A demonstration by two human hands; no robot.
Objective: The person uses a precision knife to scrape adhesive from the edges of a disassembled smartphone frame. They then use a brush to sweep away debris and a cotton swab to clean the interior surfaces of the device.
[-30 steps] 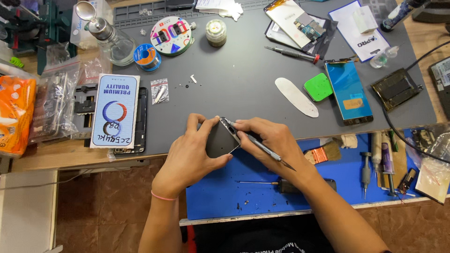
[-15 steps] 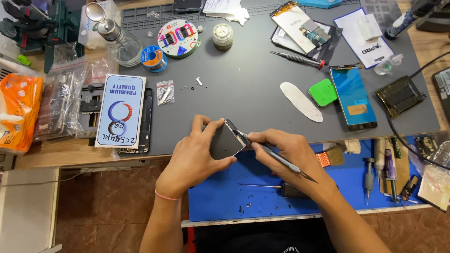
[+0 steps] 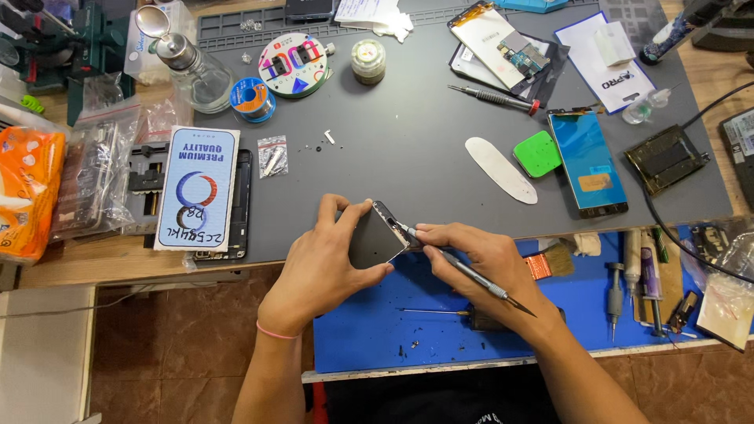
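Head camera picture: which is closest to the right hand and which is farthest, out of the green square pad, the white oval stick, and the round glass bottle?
From the right hand:
1. White oval plastic stick, just above the hand on the grey mat.
2. Green square pad, a little further up and to the right.
3. Round glass bottle with metal top, far off at the upper left.

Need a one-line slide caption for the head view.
Left hand grips a dark phone while the right hand works a thin tool at its edge, over a grey mat.

phone frame (image 3: 378, 237): 1 | tweezers (image 3: 463, 271): 1 | screwdriver (image 3: 493, 99): 1 | tape rolls (image 3: 253, 100): 2
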